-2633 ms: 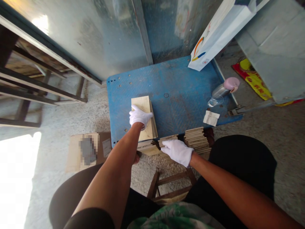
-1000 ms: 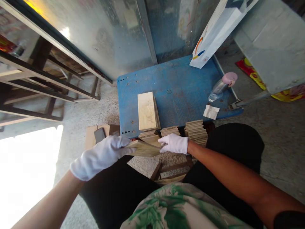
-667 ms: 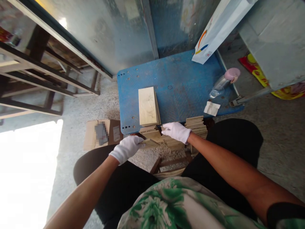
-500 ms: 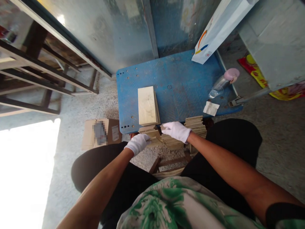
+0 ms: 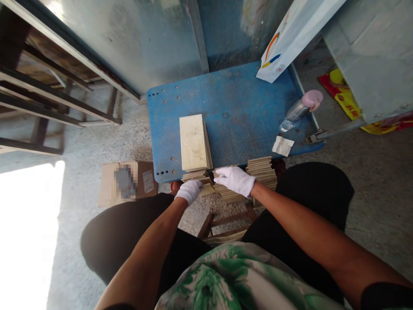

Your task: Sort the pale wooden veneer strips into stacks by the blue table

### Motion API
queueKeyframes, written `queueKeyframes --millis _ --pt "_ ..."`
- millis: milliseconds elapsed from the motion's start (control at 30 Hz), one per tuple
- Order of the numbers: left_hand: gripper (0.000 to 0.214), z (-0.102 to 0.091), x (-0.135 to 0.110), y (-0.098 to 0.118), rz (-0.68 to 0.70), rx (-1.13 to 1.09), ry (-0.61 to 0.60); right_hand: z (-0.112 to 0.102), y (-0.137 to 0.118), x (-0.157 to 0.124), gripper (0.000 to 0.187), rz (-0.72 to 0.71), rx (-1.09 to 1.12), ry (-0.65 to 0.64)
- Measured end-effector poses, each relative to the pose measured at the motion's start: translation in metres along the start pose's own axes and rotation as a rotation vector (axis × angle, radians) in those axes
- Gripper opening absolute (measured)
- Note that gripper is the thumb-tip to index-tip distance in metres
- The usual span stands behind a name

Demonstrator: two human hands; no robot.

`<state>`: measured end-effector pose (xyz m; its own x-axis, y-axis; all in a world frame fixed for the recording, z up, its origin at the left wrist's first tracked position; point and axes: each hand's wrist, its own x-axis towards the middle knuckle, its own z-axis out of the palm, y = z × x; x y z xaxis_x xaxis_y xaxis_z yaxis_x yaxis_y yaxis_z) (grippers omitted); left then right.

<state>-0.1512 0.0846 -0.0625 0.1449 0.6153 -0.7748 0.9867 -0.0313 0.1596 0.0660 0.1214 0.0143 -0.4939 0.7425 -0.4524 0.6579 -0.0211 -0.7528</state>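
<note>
My left hand (image 5: 189, 192), in a white glove, is closed on the edge of a thin beige tile (image 5: 207, 189) in front of the blue table's near edge. My right hand (image 5: 237, 180), gloved in white too, lies over a stack of thin tiles (image 5: 227, 193), its fingers stretched to the left and slightly apart. Its palm side is hidden. Beside it on the right stands another tall stack of tiles (image 5: 260, 168). On the table lies a shorter pile of pale marbled tiles (image 5: 193, 142), with more tile edges (image 5: 194, 176) just below it.
The blue table (image 5: 167, 125) carries a white paper bag (image 5: 274, 64), a bottle with a pink lid (image 5: 301, 107) and a folded tissue (image 5: 283, 146). A cardboard box (image 5: 108, 183) sits on the floor at left. Wooden frames (image 5: 64, 103) lean farther left; a metal panel (image 5: 380, 56) stands at right.
My left hand stays at the tile, turned slightly. My right hand has shifted a little over the stack. The whole view has swung slightly, moving the table leftward in the picture.
</note>
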Motion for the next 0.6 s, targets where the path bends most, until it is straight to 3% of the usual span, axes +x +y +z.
queueKeyframes --millis 300,500,600 --pt "0.035 -0.003 -0.014 0.005 -0.045 -0.017 0.073 0.003 0.003 0.002 0.023 0.000 -0.021 0.002" --pt "0.036 -0.030 -0.043 0.016 -0.003 -0.120 0.238 0.005 0.008 0.004 0.031 -0.016 0.011 0.050" --pt "0.037 -0.051 -0.054 0.021 -0.092 -0.257 0.364 0.003 0.007 0.003 0.032 -0.013 0.011 0.065"
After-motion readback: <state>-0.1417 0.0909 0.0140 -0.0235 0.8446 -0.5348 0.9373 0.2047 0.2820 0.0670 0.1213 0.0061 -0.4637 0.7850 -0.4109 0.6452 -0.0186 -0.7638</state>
